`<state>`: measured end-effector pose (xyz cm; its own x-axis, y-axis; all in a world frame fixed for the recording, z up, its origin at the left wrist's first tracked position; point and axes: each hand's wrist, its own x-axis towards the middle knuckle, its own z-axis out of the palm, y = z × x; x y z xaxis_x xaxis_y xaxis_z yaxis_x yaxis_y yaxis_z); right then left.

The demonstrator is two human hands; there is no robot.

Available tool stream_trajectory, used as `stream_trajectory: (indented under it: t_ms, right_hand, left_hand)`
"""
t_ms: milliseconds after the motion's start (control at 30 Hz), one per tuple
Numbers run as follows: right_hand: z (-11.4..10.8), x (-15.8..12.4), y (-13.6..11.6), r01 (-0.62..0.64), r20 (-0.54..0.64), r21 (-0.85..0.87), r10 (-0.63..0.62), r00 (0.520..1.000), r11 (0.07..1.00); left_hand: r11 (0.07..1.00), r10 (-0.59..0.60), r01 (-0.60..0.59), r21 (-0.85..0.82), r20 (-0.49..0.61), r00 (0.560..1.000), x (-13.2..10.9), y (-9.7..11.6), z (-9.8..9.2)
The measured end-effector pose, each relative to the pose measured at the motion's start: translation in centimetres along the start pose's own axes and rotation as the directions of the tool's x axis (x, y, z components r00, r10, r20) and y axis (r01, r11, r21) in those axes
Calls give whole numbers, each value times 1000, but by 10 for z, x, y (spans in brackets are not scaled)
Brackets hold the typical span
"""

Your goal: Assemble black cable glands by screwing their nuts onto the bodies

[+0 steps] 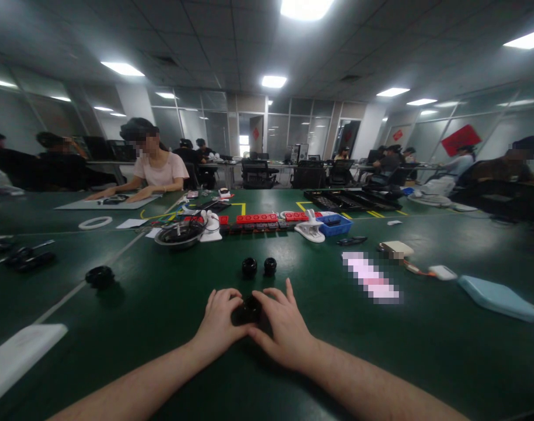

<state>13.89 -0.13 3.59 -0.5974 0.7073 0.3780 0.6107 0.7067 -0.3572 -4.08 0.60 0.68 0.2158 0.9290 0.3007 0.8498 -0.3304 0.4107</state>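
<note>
Both hands meet around a glossy black round part (pixel 251 309), which they partly cover, so its exact kind cannot be made out. My left hand (pixel 221 316) curls its fingers and thumb against the left side of it. On the other side my right hand (pixel 284 326) grips it between thumb and fingers, with one finger raised. Just beyond the hands, two black rounded parts of similar look, a left one (pixel 249 267) and a smaller right one (pixel 270 266), stand side by side on the green table (pixel 183 280). Farther left sits another black round part (pixel 100 277).
Across the middle lie red power strips (pixel 257 218), a blue basket (pixel 334 224), a white clip stand (pixel 311 228) and a bowl of cables (pixel 178 233). A light blue case (pixel 499 298) is at right, a white slab (pixel 24 359) at left. A person (pixel 157 164) works opposite.
</note>
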Motion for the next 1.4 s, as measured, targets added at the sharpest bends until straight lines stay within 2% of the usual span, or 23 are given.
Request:
stream_trajectory:
  t_ms: [267,767,1000,1400]
  right_hand:
    - [3,3,3,10,64,-35,-8,998,999]
    - [-1,4,-1,53,92,-85,-46,995,995]
    - [-1,4,1,7,80,-15,-5,997,1000]
    - [-3,3,0,-29,79,-23,31,996,999]
  left_hand:
    - [1000,11,-11,-22,-1,1000,-1,1,0]
    - [996,87,-87,5,38,995,-7,7,2]
    - [995,85,-81,-55,71,994,-8,11,-3]
    - [996,75,-70,-63,93,993,-6,14,-6]
